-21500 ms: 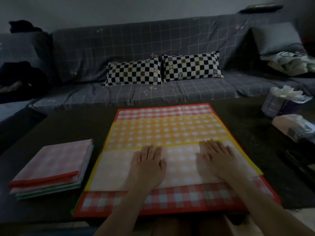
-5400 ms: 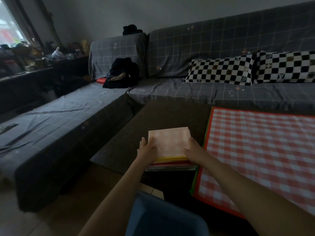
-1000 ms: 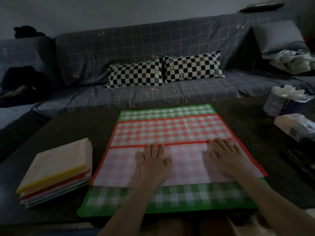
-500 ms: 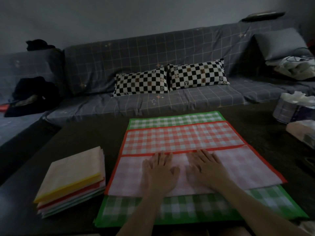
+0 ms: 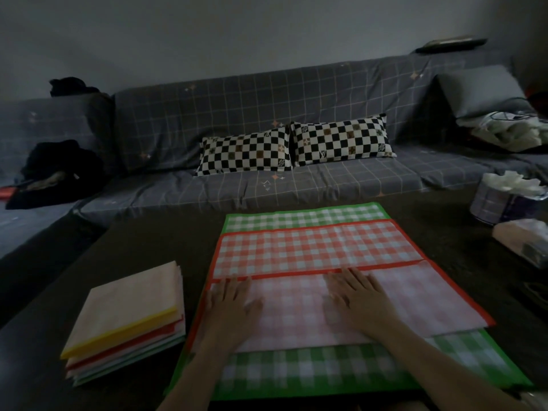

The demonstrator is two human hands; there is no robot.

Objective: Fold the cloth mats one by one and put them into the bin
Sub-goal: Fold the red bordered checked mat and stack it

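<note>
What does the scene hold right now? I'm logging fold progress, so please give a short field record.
mat being folded: red checked mat, near part folded over, pale underside up
left hand: flat on the fold, left part
right hand: flat on the fold, centre
underneath: green checked mat, spread flat
folded stack: left of the mats, yellow-edged mat on top
bin: not in view

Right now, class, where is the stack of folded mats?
In the head view, the stack of folded mats lies on the dark table at lower left, just left of the green-checked mat and the left hand.
</note>
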